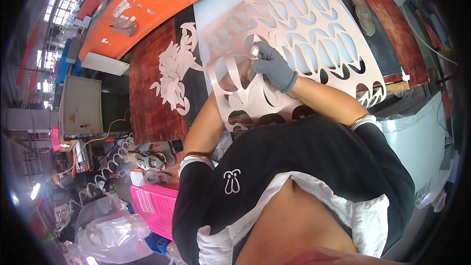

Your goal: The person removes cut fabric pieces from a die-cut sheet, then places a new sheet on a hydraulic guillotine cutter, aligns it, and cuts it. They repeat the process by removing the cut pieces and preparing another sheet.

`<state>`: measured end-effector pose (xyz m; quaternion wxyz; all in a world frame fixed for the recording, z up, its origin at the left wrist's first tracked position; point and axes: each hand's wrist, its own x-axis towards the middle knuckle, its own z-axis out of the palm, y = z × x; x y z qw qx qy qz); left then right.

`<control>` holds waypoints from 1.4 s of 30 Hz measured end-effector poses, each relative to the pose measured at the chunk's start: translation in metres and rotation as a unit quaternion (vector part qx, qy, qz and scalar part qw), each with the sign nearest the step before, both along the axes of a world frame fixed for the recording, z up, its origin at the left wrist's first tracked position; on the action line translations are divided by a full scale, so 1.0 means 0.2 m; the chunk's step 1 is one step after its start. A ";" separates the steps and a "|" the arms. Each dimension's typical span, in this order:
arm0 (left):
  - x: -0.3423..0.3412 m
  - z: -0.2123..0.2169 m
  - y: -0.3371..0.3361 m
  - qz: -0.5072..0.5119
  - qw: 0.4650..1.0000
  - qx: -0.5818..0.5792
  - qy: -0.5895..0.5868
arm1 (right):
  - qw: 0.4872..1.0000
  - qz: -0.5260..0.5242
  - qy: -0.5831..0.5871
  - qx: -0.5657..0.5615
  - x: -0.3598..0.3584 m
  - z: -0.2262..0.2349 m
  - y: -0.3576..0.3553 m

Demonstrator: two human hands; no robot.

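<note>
A large pale pink sheet with rows of curved cut-outs lies across the work surface, its near-left part lifted and bent. My right hand, in a grey glove, is closed above the sheet, thumb and fingers pressed together at a cut-out; what they pinch is hidden. My left hand is behind the lifted part of the sheet, showing only in part through the openings, so its fingers cannot be made out. To the left, a loose heap of curved pale pink cut pieces rests on a dark red board.
An orange machine beam spans the far side. The dark red board extends left; a sole-shaped cutting die lies at far right. A grey electrical box, pink basket and plastic bag stand left; a white bin stands right.
</note>
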<state>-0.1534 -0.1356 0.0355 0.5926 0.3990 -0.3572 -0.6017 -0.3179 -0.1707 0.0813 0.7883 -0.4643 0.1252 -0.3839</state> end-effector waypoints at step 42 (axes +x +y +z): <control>-0.13 0.02 0.01 -0.101 0.995 0.011 -0.001 | 0.837 -0.071 0.490 -0.232 -0.23 -0.06 -0.14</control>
